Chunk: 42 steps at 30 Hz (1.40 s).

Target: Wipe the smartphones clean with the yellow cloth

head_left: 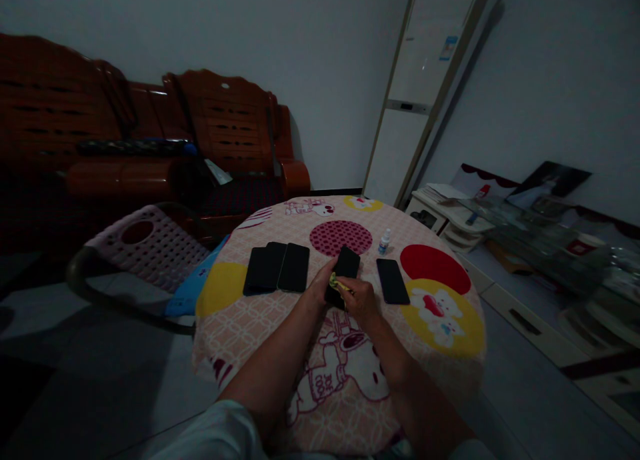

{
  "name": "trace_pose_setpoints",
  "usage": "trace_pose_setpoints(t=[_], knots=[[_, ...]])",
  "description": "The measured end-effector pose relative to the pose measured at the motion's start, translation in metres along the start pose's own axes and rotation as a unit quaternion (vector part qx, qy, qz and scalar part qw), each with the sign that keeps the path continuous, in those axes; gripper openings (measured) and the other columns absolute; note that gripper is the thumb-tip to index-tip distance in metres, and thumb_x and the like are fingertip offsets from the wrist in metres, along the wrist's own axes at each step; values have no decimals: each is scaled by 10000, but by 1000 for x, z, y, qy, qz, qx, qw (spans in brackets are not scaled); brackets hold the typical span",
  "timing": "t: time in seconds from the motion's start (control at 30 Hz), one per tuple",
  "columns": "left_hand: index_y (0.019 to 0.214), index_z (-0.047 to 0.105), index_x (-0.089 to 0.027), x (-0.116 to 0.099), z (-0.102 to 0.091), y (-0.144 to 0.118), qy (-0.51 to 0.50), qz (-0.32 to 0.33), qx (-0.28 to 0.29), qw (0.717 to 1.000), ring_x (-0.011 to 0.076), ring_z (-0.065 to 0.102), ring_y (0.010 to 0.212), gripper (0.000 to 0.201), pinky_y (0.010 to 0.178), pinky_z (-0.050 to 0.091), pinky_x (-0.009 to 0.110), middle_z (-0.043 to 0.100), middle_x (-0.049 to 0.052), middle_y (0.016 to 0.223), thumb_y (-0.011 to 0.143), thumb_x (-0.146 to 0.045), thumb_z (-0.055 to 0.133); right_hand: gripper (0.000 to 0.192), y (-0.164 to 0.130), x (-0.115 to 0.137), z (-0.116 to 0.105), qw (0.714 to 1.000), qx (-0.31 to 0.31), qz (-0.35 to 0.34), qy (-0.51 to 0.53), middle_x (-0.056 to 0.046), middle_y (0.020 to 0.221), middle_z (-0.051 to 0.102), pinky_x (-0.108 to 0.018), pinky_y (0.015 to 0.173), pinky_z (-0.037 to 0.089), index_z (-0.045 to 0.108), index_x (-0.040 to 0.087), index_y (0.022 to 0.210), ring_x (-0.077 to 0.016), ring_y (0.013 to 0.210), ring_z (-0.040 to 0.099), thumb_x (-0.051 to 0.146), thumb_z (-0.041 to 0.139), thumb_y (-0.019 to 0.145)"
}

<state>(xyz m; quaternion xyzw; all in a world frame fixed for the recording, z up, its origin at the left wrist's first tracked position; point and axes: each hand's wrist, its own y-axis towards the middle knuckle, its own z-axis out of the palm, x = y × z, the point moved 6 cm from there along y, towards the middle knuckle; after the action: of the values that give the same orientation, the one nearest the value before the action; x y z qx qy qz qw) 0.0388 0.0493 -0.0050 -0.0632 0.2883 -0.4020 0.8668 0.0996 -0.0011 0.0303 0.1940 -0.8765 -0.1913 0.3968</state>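
A dark smartphone is gripped along its left side by my left hand, above the middle of the round table. My right hand pinches a small yellow-green piece against the phone's face; whether it is cloth or a brush I cannot tell. To the right lies another smartphone, dark side up. Just beyond that one stands a small white bottle with a blue label. Left of my hands, a black phone lies beside overlapping dark, flat phone-like items.
A patterned cloth covers the table. At its left stands a woven-back chair with a blue bag. Wooden seats line the wall, a tall white cabinet-like unit stands behind, and a cluttered low cabinet is at right.
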Motion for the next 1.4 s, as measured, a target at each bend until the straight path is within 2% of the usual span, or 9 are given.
trace_pose_setpoints(t=[0.17,0.3,0.43,0.67,0.77,0.93,1.07,1.27,1.4], knots=[[1068,626,-42,-15,-12,0,-5,47,-29,998,215,666,604,530,583,539,323,696,154,761,933,-456,324,286,-3,12,11,997,60,-44,12,-39,1039,726,-265,845,497,686,236,1072,-179,950,676,154,528,848],[1100,612,-44,-19,-16,-1,-10,71,-45,996,219,673,634,524,592,546,328,697,160,782,935,-449,324,272,-3,16,13,995,72,-66,6,-26,1013,732,-244,825,496,693,240,1057,-166,912,684,159,535,851],[1084,622,-42,-13,-12,-1,-2,44,-52,998,228,678,665,555,597,542,323,698,160,803,927,-489,334,272,-1,9,7,999,41,-32,-9,-41,1023,730,-255,831,490,697,229,1043,-184,936,679,149,522,850],[1032,639,-35,4,2,-3,11,-12,-5,1000,221,674,683,548,651,532,314,699,145,809,918,-500,372,258,1,-9,-14,994,-48,71,-64,-51,971,738,-235,736,484,707,244,1024,-194,850,688,194,498,882],[1045,633,-40,3,1,-2,9,-17,2,1000,214,670,677,557,656,529,311,700,143,817,923,-507,356,258,1,-12,-14,994,-50,72,-64,-62,968,739,-242,721,485,703,237,1044,-197,833,690,208,502,885],[1090,614,-50,-15,-12,0,11,42,-5,999,224,669,671,592,617,526,321,695,155,825,928,-526,301,233,0,-2,1,1000,22,19,-12,-51,1000,736,-258,784,493,713,230,1019,-199,888,685,194,554,852],[1019,620,-59,-24,-22,-2,20,79,-17,996,234,653,611,606,581,522,345,680,162,768,916,-555,286,222,-1,5,10,997,70,-7,11,-30,980,742,-238,779,488,720,241,992,-185,886,685,187,559,849],[954,624,-73,-23,-22,-2,-13,85,-10,996,226,644,612,604,596,526,350,671,159,769,913,-560,269,223,0,-8,0,997,20,49,-48,-46,908,747,-213,687,468,721,230,983,-177,794,684,188,546,852],[957,629,-76,-26,-23,-1,-20,112,-14,993,234,646,609,639,590,529,364,670,161,770,900,-595,260,221,-1,-8,1,998,20,45,-50,-52,894,745,-214,672,459,720,223,981,-178,777,680,190,544,851]])
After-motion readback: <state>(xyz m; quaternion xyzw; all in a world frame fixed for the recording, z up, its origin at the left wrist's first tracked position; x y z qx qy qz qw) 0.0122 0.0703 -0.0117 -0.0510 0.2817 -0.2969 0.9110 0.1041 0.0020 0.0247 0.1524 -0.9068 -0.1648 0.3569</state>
